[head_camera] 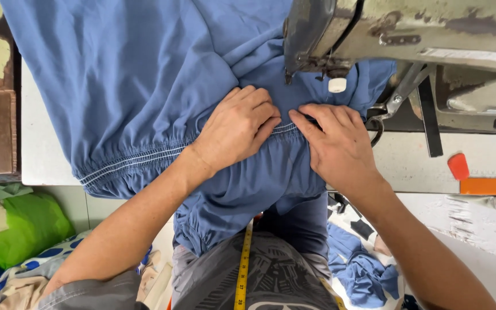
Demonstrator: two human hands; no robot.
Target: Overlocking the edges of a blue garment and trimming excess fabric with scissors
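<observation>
Here, label by label:

Left hand: lies palm down on the blue garment, fingers together and curled slightly, pinning the cloth flat rather than pinching it; the fingertips stop just short of the right hand's.

Right hand: also palm down, fingers extended and spread a little, pressing the fabric close under the sewing machine head; it grips nothing, it holds the cloth by pressure.

Blue garment: spread across the white table, its bulk pushed away from the person, one part hanging over the near edge into the lap.

Gathered band: a ruched strip with pale stitch lines runs from the left toward the hands; both hands seem to straddle it to keep it taut and aligned with the needle area, which is hidden.

Tape measure: yellow, hanging down the person's front, out of the way.

Blue scraps: heaped low at the right, below the table.

Green bundle: on the floor at the left, well apart.
</observation>
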